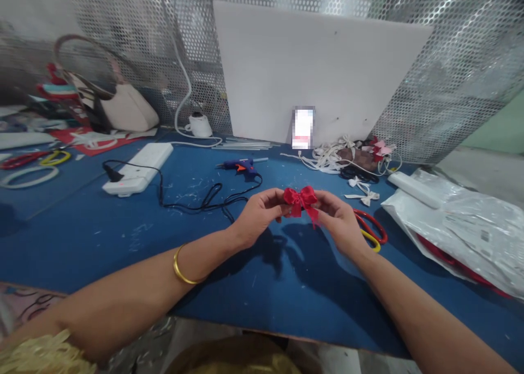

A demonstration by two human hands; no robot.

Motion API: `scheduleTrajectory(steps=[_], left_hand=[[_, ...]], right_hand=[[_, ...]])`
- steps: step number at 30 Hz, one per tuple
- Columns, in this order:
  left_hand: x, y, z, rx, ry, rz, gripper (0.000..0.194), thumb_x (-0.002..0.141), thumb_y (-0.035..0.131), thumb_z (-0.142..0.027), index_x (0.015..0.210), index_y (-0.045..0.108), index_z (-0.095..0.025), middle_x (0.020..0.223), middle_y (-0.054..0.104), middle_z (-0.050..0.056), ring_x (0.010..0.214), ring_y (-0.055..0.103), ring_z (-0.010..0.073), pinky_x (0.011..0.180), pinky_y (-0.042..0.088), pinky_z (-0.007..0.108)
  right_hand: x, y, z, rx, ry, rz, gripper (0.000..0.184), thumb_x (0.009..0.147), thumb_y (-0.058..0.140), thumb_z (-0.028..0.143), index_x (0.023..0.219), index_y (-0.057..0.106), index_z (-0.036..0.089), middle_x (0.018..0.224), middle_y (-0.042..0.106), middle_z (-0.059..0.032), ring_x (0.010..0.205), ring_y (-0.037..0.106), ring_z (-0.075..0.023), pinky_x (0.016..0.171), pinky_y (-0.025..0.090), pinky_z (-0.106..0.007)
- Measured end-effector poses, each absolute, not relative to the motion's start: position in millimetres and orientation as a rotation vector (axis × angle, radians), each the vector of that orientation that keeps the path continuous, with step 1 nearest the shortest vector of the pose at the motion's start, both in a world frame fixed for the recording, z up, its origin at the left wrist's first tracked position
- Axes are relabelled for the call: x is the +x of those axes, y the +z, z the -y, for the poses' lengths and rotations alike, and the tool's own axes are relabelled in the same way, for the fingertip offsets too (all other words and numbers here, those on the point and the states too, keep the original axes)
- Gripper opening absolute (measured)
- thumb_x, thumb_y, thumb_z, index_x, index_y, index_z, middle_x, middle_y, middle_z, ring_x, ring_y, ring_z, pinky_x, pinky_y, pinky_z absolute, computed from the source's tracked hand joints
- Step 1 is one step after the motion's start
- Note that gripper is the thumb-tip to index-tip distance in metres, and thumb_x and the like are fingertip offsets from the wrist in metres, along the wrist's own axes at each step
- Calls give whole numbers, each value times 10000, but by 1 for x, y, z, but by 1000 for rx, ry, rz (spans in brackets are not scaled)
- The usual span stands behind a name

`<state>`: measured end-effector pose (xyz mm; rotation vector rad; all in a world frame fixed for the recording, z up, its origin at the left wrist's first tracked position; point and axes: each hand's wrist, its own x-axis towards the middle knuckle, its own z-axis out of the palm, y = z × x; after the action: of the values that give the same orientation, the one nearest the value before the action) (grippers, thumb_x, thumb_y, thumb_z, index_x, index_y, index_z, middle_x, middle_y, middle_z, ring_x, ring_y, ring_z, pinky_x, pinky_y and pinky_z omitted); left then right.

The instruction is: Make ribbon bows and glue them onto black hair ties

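A small red ribbon bow (301, 198) is held up above the blue table between my two hands. My left hand (262, 213) pinches its left side between thumb and fingers. On the opposite side, my right hand (336, 217) grips the bow's right loop and tail. The ribbon tails hang down below the knot. Just beyond my right wrist lie red-and-yellow-handled scissors (371, 229), partly covered by that hand. Farther back rests a blue glue gun (243, 166) with a glue stick in its rear end.
A white power strip (139, 169) stands left, its black cord (196, 205) looping across the blue table (123, 237). A lit phone (302, 128) leans on a white board (315, 68). White bows (368, 197), tangled ribbon (331, 154) and a plastic bag (462, 215) lie right; a handbag (129, 106) sits back left.
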<state>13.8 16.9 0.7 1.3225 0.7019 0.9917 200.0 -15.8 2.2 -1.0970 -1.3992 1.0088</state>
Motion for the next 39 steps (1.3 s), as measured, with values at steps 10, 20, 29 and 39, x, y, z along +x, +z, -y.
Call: scheduleTrajectory(steps=[10, 20, 29, 39], left_hand=[[14, 7, -11, 1341, 982, -725, 262, 750, 673, -233, 1004, 677, -167, 986, 675, 47, 767, 578, 123, 655, 429, 228], [16, 4, -9, 1236, 763, -735, 244, 791, 640, -393, 813, 680, -154, 809, 663, 39, 654, 566, 102, 583, 406, 213], [17, -5, -6, 1045, 677, -704, 207, 768, 685, -339, 835, 673, -144, 708, 650, 19, 562, 552, 75, 549, 403, 197], [13, -3, -21, 1016, 841, -804, 203, 773, 684, -304, 881, 657, -135, 741, 627, 8, 558, 538, 58, 533, 417, 174]], right_hand=[[195, -3, 17, -944, 1171, 1110, 156, 731, 717, 347, 827, 710, 225, 812, 684, -5, 719, 596, -155, 692, 472, -281], [198, -5, 14, -898, 1292, 1004, 167, 720, 718, 295, 868, 735, 219, 874, 699, -47, 823, 616, -170, 724, 478, -279], [189, -4, 23, -960, 1306, 1255, 271, 740, 691, 284, 1008, 710, 250, 1005, 691, -30, 888, 615, -179, 808, 470, -315], [197, -9, 11, -1002, 1450, 832, 291, 806, 625, 431, 948, 694, 186, 968, 707, -69, 883, 643, -179, 824, 469, -299]])
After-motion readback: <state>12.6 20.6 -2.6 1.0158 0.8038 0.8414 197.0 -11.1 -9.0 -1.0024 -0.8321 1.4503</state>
